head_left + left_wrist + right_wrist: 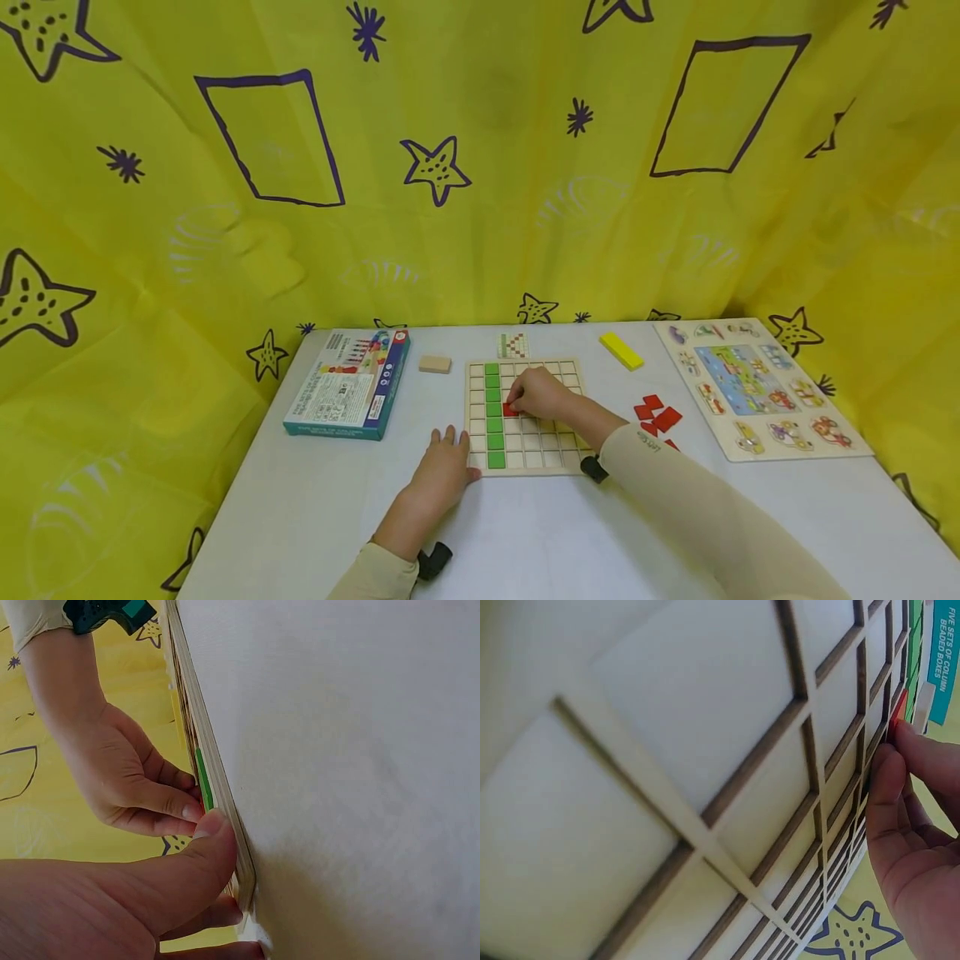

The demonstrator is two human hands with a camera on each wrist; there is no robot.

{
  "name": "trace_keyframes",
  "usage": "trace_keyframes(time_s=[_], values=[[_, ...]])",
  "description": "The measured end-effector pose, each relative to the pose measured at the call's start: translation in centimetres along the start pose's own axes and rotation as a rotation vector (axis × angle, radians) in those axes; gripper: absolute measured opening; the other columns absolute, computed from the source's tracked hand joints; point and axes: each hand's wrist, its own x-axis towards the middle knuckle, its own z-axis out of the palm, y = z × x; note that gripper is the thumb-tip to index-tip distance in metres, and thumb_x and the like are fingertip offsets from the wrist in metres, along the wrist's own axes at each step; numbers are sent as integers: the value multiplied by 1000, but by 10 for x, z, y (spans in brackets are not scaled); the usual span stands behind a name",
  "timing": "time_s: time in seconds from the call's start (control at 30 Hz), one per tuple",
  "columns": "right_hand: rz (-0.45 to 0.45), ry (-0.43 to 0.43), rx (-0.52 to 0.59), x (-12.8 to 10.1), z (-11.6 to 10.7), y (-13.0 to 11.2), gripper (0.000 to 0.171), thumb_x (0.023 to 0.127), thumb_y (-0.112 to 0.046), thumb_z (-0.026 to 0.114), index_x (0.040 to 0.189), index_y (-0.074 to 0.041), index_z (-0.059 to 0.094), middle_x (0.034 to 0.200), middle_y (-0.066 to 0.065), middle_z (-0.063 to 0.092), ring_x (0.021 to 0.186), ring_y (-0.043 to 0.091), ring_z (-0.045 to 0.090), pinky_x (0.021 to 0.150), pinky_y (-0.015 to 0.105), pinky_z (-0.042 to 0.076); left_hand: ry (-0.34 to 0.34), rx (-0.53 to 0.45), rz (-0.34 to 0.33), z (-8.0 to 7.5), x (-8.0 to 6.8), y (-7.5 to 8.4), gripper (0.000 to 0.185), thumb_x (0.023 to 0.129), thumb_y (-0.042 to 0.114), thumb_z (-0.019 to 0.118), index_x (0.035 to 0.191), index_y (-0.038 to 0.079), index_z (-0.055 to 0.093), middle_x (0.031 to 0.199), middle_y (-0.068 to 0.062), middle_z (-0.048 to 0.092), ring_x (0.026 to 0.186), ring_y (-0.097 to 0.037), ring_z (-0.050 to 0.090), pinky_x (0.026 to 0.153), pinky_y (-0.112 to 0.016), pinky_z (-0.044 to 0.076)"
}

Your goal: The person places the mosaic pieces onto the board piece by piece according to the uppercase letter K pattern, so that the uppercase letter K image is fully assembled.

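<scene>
A wooden grid board (532, 472) lies on the table with a column of green square tiles (495, 442) near its left side. My right hand (542, 395) pinches a red square tile (510, 410) between thumb and fingertips, over a cell just right of the green column. That red tile (901, 707) also shows at the fingertips in the right wrist view. At the board's near left corner rests my left hand (442, 469), its fingers extended along the left edge. The left thumb (214, 832) touches the near edge in the left wrist view.
Loose red tiles (663, 418) lie right of the board, below a yellow block (621, 351). A small pattern card (513, 345) and a plain wooden block (435, 364) sit behind. A toy box (337, 392) stands left, a picture puzzle board (750, 446) right. Yellow curtains surround the table.
</scene>
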Motion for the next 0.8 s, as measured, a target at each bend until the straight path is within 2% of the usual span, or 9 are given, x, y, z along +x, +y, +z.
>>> trace_keyframes(time_s=[0.23, 0.43, 0.57, 0.8], values=[[-10, -17, 56, -3, -5, 8, 7, 92, -11, 75, 96, -8, 79, 94, -1, 73, 87, 12, 61, 78, 29, 53, -2, -8, 1, 1, 0, -1, 65, 92, 28, 74, 141, -7, 52, 147, -31, 45, 137, -52, 38, 106, -55, 42], [7, -6, 145, -11, -28, 18, 18, 95, -9, 70, 111, -4, 76, 110, 7, 72, 91, 16, 63, 76, 31, 54, -1, 1, 0, 3, 0, 0, 65, 92, 28, 74, 141, -7, 52, 148, -30, 45, 137, -52, 38, 107, -54, 42], [9, 19, 178, -21, -52, 32, 23, 95, -7, 69, 116, 2, 72, 109, 11, 71, 84, 21, 66, 70, 31, 55, 2, 3, 5, 2, 0, 0, 64, 92, 28, 73, 141, -8, 52, 147, -31, 45, 137, -52, 38, 107, -54, 42], [57, 80, 161, -48, -93, 68, 26, 95, -7, 69, 117, 6, 70, 97, 9, 71, 83, 32, 67, 69, 34, 54, -4, 7, -1, 0, 1, 1, 65, 92, 28, 74, 141, -8, 52, 148, -30, 44, 138, -52, 38, 108, -54, 41]])
